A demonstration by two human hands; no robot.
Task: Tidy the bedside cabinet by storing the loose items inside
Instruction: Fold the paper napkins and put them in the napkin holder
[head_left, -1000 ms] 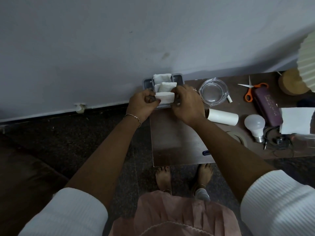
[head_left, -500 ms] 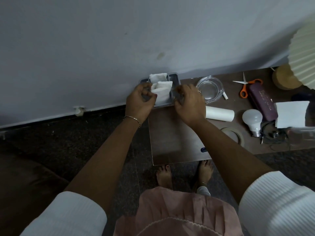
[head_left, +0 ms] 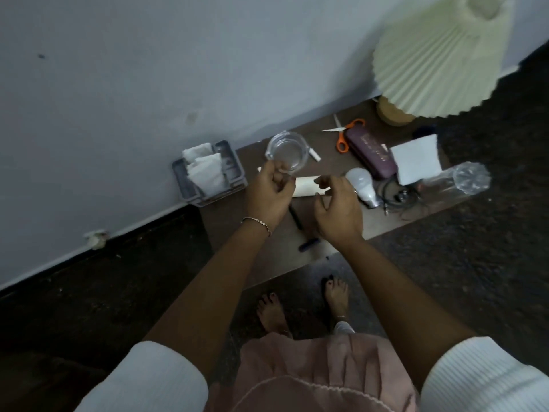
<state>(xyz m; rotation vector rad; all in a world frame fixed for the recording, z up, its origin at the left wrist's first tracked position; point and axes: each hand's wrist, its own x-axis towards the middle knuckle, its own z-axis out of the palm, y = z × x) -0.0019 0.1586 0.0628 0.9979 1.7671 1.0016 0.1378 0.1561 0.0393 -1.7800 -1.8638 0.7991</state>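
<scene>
The brown bedside cabinet top (head_left: 228, 230) carries loose items. My left hand (head_left: 269, 197) hovers with loosely curled fingers at the near rim of a clear glass ashtray (head_left: 287, 148) and holds nothing I can see. Beside it, my right hand (head_left: 338, 208) hangs over a white roll (head_left: 306, 188), fingers relaxed and empty. A grey holder (head_left: 234, 176) with white tissues (head_left: 206, 172) stands at the cabinet's back left corner, clear of both hands. A black pen (head_left: 295, 217) lies between my hands.
To the right lie a white bulb (head_left: 360, 179), orange scissors (head_left: 346, 133), a purple case (head_left: 371, 153), a white paper square (head_left: 416, 159), a clear plastic bottle (head_left: 463, 179) and tangled cables (head_left: 396, 195). A pleated lamp shade (head_left: 439, 55) overhangs the back right. My bare feet stand below the front edge.
Both hands have let go of the tissue holder and moved right, toward the ashtray and the white roll. The tissues now sit in the holder. The view has swung right and tilted.
</scene>
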